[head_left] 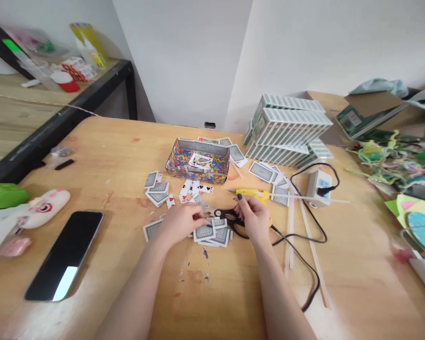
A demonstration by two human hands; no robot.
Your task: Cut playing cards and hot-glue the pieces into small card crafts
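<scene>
My left hand [184, 221] is closed in a pinch just over a small pile of grey-backed playing cards [204, 233]. What its fingertips hold, if anything, is too small to make out. My right hand [254, 216] is closed too, its thumb and finger together beside the black handles of a pair of scissors [238, 228]. The blades point left, toward my left hand. Whatever sits in the right fingers is hidden. Beyond the hands stands an open box [198, 175] with card-lined walls and colourful patterned sides, a face card [200, 161] inside it.
A yellow glue gun [251, 192] lies behind my right hand, its cord running past clear sticks to a white power strip [319, 189]. Stacked card packs [290, 125] stand at the back right. Loose cards [157, 193] surround the box. A phone [65, 255] lies left.
</scene>
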